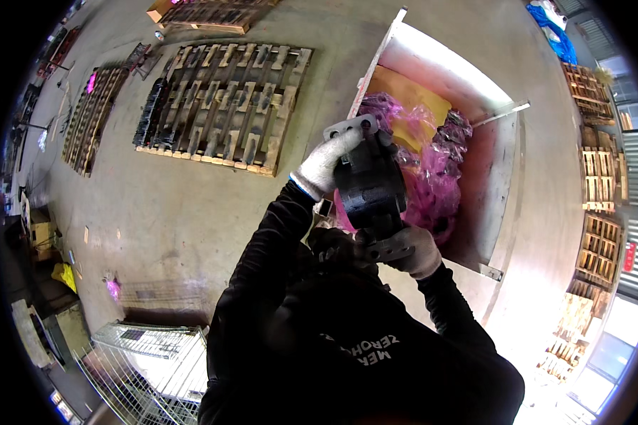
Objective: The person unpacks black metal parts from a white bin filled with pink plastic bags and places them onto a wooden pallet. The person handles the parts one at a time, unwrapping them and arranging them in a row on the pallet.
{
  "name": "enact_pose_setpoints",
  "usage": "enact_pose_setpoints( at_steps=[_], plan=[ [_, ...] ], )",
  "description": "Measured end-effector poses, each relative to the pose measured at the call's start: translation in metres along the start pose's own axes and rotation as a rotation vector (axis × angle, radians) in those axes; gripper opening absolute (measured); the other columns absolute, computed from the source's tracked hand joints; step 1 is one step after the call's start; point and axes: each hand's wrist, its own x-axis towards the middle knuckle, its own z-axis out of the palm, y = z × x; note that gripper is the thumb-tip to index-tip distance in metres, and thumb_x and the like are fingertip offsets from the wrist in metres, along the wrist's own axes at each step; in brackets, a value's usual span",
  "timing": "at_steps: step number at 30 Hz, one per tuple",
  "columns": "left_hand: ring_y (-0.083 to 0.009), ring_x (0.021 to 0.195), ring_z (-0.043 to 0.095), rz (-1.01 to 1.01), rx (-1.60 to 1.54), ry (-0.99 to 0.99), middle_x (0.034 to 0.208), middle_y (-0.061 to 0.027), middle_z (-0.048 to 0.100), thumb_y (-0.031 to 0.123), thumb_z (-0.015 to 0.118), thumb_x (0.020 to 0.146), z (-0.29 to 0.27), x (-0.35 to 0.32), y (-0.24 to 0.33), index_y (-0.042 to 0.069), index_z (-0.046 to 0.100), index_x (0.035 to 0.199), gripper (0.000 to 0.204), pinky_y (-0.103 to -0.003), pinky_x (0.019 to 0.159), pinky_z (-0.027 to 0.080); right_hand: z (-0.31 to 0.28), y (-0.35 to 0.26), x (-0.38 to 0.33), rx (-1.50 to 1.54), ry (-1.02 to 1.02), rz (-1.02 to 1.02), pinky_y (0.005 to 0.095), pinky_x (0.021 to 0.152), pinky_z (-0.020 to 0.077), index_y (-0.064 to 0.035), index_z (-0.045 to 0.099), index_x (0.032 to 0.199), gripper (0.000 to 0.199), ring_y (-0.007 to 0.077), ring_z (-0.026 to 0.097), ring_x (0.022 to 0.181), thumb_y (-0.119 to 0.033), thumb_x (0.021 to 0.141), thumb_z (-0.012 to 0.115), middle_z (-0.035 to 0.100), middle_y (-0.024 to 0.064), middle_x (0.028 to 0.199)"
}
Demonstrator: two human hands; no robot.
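Note:
A black metal part [370, 185] with a thick rounded middle and flat flanges with holes at both ends is held up in front of me. My left hand [326, 161], in a white glove, is closed around its far flange. Its near flange is gripped by my right hand [416, 253], in a greyed glove with its fingers partly hidden. Just beyond the part stands a large open bin [480, 185] with pale walls. Inside the bin lie crumpled pink plastic wrap [432, 188] and a yellow-brown sheet [412, 95].
Wooden pallets [285, 120] lie on the concrete floor to the left, with another pallet [223, 18] beyond. More pallets [597, 177] line the right wall. A wire cage [149, 368] stands at the near left. Blue sheeting [556, 39] is at the far right.

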Motion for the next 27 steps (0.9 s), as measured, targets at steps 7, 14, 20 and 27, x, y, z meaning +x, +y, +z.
enact_pose_setpoints(
  at_steps=[7,14,20,27],
  plan=[
    [-0.0309,0.101,0.064,0.08,0.053,0.205,0.106,-0.0176,0.065,0.037,0.059,0.094,0.024,-0.012,-0.017,0.002,0.059,0.11,0.038,-0.045,0.092,0.053,-0.01,-0.019,-0.025,-0.065,-0.076,-0.018,0.0377,0.099,0.0477,-0.0008,0.04,0.143,0.081,0.0266,0.061,0.114,-0.063,0.092,0.048,0.058,0.0141,0.132],
    [-0.0323,0.102,0.062,0.111,-0.274,0.33,0.108,-0.0166,0.065,0.037,0.057,0.094,0.037,-0.019,-0.038,0.007,0.06,0.101,0.031,-0.046,0.093,0.051,-0.099,-0.001,-0.014,-0.553,0.525,-0.173,0.0359,0.096,0.0491,0.0005,0.053,0.134,0.061,0.0242,0.063,0.109,-0.05,0.102,0.042,0.062,0.0128,0.125],
    [-0.0324,0.108,0.059,0.138,-0.385,0.392,0.113,-0.0137,0.064,0.032,0.052,0.097,0.003,-0.019,-0.048,0.01,0.061,0.104,0.025,-0.048,0.1,0.045,-0.259,0.031,-0.008,-0.378,0.959,-0.345,0.0303,0.089,0.0487,-0.0016,0.06,0.127,0.038,0.0162,0.062,0.096,-0.022,0.095,0.055,0.068,0.0062,0.114],
    [-0.0294,0.107,0.061,0.184,-0.415,0.436,0.11,-0.0117,0.065,0.035,0.053,0.097,0.008,-0.006,-0.056,0.011,0.062,0.108,0.028,-0.045,0.094,0.05,-0.306,0.017,-0.077,-0.145,1.178,-0.333,0.029,0.088,0.0485,-0.0071,0.055,0.134,0.045,0.0168,0.062,0.099,-0.009,0.09,0.06,0.067,0.0045,0.109]
  ],
)
